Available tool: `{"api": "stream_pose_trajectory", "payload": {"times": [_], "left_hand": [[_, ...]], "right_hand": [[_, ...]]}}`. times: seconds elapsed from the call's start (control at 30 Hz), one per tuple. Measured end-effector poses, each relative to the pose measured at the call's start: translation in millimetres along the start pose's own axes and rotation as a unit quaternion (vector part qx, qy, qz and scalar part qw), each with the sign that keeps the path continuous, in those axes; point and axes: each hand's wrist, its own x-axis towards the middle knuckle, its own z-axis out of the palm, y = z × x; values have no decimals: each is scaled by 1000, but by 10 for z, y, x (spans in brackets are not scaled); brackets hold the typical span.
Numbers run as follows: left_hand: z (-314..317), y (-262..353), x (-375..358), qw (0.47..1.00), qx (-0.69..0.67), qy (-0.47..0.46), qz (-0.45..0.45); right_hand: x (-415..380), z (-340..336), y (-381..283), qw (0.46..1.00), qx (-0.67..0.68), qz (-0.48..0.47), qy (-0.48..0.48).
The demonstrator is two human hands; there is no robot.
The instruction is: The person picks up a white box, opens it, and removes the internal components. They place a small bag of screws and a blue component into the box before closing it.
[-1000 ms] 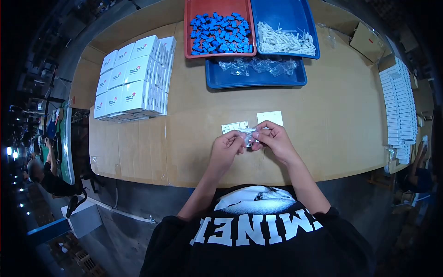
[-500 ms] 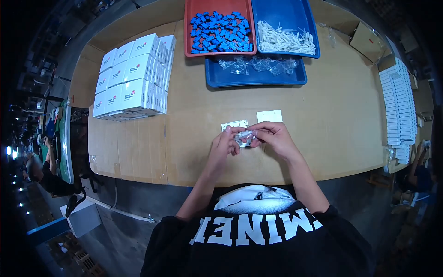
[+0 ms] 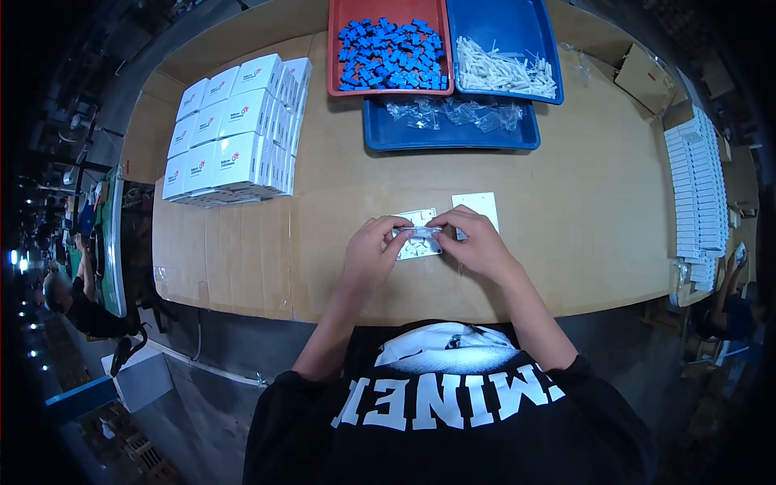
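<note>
Head view of a packing station. The left hand [image 3: 370, 246] and the right hand [image 3: 477, 242] meet over the near middle of the bench [image 3: 590, 210], each pinching one end of a small clear plastic bag [image 3: 419, 233] between thumb and fingertips, so that the bag is stretched flat and level between them; what it contains is too small to tell. Held this way, the bag hangs directly above a white faceplate [image 3: 418, 242] that lies flat on the bench just under the fingers, and a second white plate [image 3: 478, 207] lies just beside it toward the right, partly behind the right hand. Supplies are ranged along the far edge, within a forward reach: a red tray [image 3: 335, 48] of small blue parts [image 3: 390, 55], a blue tray [image 3: 505, 20] of white plastic pieces [image 3: 503, 71], and, nearer the person, another blue tray [image 3: 453, 137] holding loose clear bags [image 3: 453, 113]. Stacked white printed boxes [image 3: 230, 133] occupy the far left corner, and a long row of flat white cartons [image 3: 697, 190] runs along the right edge, which leaves the centre as working surface. Another person [image 3: 65, 299] is visible beyond the left edge, well apart from the bench.
</note>
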Motion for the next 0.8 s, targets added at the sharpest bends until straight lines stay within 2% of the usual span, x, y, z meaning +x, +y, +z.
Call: {"api": "stream_pose_trajectory", "payload": {"times": [0.07,0.13,0.17,0.4,0.5,0.6,0.67,0.8], "left_hand": [[34,-1,-9,982,96,63,152],[45,-92,-27,973,130,71,176],[51,-129,-38,963,164,79,200],[52,-136,-90,952,202,98,209],[18,-143,-106,946,227,66,222],[2,-209,-146,929,245,73,268],[-8,-297,-186,912,265,42,309],[-41,-258,-236,896,298,35,328]], "right_hand": [[-16,60,48,998,-48,-31,-1],[-33,135,86,989,-103,-103,34],[-44,167,110,989,-104,-103,33],[-74,244,151,978,-164,-116,48],[-69,243,99,974,-187,-114,55],[-81,240,119,967,-209,-133,59],[-88,225,122,964,-214,-148,58],[-74,160,-1,955,-258,-148,17]]}}
